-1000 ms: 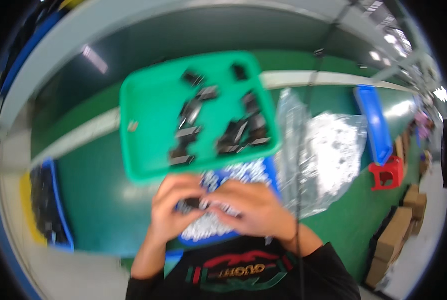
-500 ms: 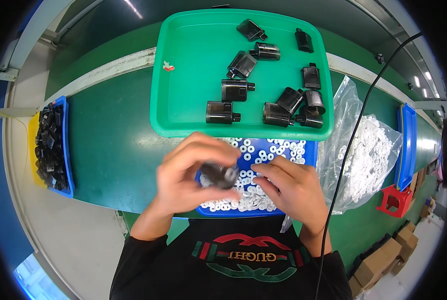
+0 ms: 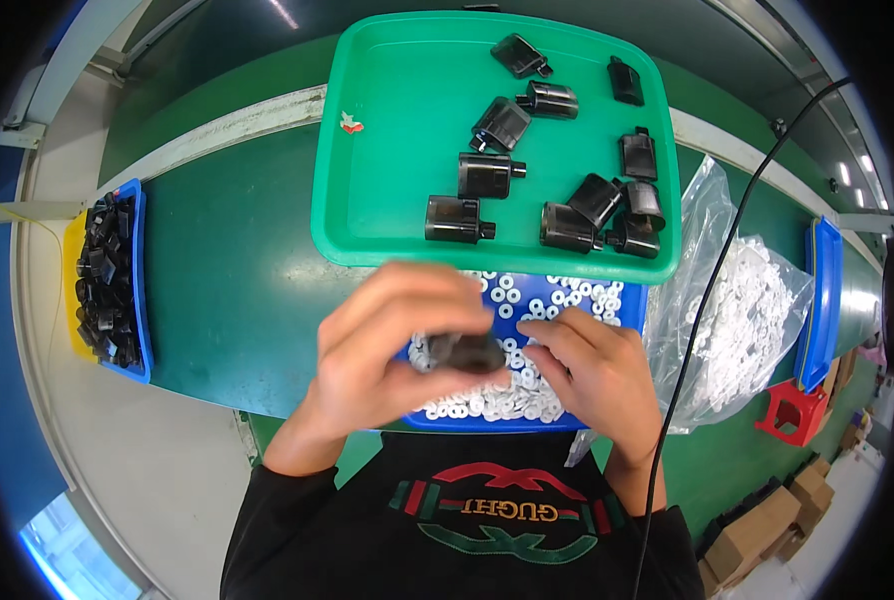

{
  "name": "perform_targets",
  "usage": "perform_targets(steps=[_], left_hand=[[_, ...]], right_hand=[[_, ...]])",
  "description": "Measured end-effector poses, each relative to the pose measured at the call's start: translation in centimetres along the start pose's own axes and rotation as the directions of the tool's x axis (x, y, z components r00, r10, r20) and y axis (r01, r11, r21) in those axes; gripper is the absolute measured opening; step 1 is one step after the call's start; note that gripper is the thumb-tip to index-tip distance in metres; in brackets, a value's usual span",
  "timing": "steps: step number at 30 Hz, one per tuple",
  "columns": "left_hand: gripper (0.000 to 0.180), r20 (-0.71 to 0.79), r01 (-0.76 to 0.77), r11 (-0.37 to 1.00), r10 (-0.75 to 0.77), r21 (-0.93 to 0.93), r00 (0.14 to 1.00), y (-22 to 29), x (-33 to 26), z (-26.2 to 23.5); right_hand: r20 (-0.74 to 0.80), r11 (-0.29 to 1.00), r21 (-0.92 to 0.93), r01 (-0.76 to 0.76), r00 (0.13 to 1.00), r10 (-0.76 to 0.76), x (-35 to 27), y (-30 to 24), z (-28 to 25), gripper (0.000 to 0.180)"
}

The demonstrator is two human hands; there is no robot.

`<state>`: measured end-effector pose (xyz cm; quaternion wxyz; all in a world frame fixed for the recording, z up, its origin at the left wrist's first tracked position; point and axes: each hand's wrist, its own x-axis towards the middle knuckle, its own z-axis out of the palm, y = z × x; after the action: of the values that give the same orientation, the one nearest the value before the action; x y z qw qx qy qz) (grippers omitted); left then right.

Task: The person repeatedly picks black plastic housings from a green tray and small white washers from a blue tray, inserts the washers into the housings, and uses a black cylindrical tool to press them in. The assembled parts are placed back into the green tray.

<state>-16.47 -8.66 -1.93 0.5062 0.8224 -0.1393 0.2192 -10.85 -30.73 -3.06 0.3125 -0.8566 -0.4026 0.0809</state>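
Observation:
My left hand (image 3: 387, 345) is closed around a dark, blurred pod cartridge (image 3: 464, 352), held above the blue tray (image 3: 447, 424). Small white ring washers (image 3: 507, 398) lie scattered and heaped in that tray. Over its right part is my right hand (image 3: 607, 375), its thumb and forefinger bent close together just above the washers. Whatever may be between those fingertips is too small to make out. Beyond both hands stands a green tray (image 3: 382, 150) with several black pod cartridges (image 3: 485, 176), each a boxy body with a short narrow end.
On the left, a blue-and-yellow bin (image 3: 139, 290) is full of black parts. A clear plastic bag (image 3: 732, 330) of white washers lies at right, beside a blue tray (image 3: 820, 300). A black cable (image 3: 712, 290) hangs across the right side. Below stand a red stool (image 3: 795, 412) and cardboard boxes (image 3: 757, 525).
The whole view has shifted slightly. My left hand has turned the cartridge and brought it a little closer to my right hand, which stays over the washers.

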Motion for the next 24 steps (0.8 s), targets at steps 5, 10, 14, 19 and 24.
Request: perform_targets(steps=[5,10,14,19,24], left_hand=[[0.049,0.021,0.028,0.999,-0.029,0.025,0.999,0.3,-0.3,0.7],[0.050,0.012,0.031,0.999,-0.030,-0.037,0.999,0.6,-0.3,0.8],[0.048,-0.007,0.043,0.991,-0.044,-0.124,0.999,1.1,-0.1,1.3],[0.055,0.058,0.001,0.988,0.008,-0.155,0.998,0.2,-0.1,2.0],[0.057,0.152,0.125,0.958,-0.088,-0.258,0.984,-0.5,-0.6,2.4]], right_hand=[[-0.008,1.000,-0.008,0.021,1.000,-0.021,-0.2,0.2,0.0,0.019],[-0.019,1.000,0.005,0.025,1.000,-0.025,-0.3,0.4,-0.2,0.020],[-0.022,1.000,0.021,0.021,1.000,-0.020,-0.3,0.3,-0.4,0.022],[-0.032,0.998,0.060,-0.021,0.999,0.023,-0.1,-0.5,-1.1,0.019],[0.013,0.039,-0.999,0.016,0.996,-0.085,-1.8,-2.1,-2.4,0.011]])
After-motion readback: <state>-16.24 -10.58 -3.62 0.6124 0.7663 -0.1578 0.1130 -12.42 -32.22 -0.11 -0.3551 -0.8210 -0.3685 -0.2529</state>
